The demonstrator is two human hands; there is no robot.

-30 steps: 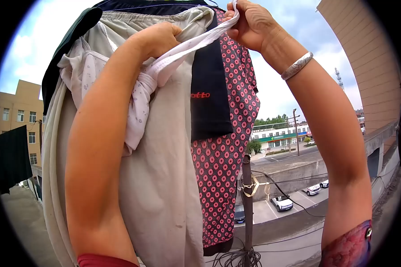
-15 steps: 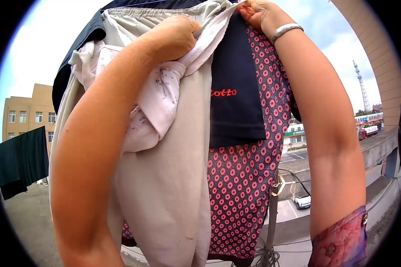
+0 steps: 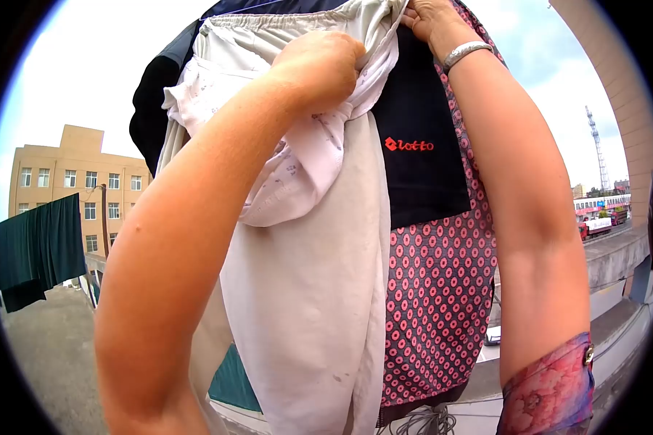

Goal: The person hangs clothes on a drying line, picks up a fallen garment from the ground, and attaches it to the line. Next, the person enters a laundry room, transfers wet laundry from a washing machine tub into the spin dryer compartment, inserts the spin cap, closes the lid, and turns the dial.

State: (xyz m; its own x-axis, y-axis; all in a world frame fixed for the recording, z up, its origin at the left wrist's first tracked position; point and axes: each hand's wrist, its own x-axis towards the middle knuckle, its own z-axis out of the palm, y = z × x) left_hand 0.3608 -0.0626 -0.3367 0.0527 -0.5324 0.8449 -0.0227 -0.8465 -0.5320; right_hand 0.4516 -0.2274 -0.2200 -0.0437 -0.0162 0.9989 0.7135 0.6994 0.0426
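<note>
Pale beige trousers (image 3: 305, 290) with a gathered elastic waistband hang in front of me. My left hand (image 3: 325, 69) is closed on fabric near the waistband; its fingertips are partly hidden. At the top, the fingers of my right hand (image 3: 429, 22) are closed on the waistband's right end. A white garment with a small print (image 3: 297, 174) lies bunched over the trousers, below my left hand. Behind hang a black garment with red "lotto" lettering (image 3: 422, 177) and a dark garment with pink ring patterns (image 3: 442, 290).
More dark clothing (image 3: 156, 109) hangs behind on the left. Dark green cloth (image 3: 43, 239) hangs farther off, before a tan building (image 3: 72, 167). A concrete parapet (image 3: 617, 257) runs along the right. Coiled cable (image 3: 424, 420) shows below the clothes.
The hanging clothes and my left hand have shifted right in the view. More of the "lotto" lettering and the tan building shows. Both hands keep hold of the fabric.
</note>
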